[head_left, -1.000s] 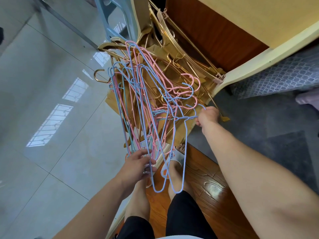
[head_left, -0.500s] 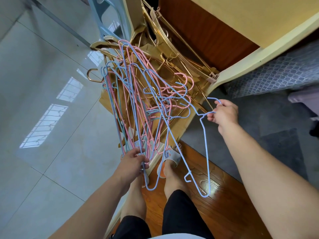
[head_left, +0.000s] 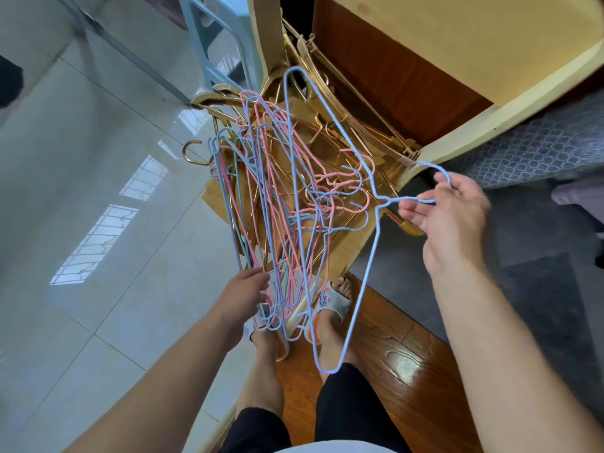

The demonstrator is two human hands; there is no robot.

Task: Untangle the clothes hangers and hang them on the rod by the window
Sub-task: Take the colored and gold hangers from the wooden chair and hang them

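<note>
Head view: the right hand (head_left: 452, 217) pinches the hook of a blue hanger (head_left: 366, 256), held right of the tangle. The left hand (head_left: 243, 295) grips the tangled bundle of hangers (head_left: 277, 204) at its near end, above the floor (head_left: 81, 223).

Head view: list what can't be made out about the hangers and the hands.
- Rod by the window: outside the head view.
- Left hand grip: hidden by the tangled pink and blue wire hangers.
- Single light-blue wire hanger held by the right hand: whether free is unclear where wires overlap.
- Gold hangers: count hidden.
</note>
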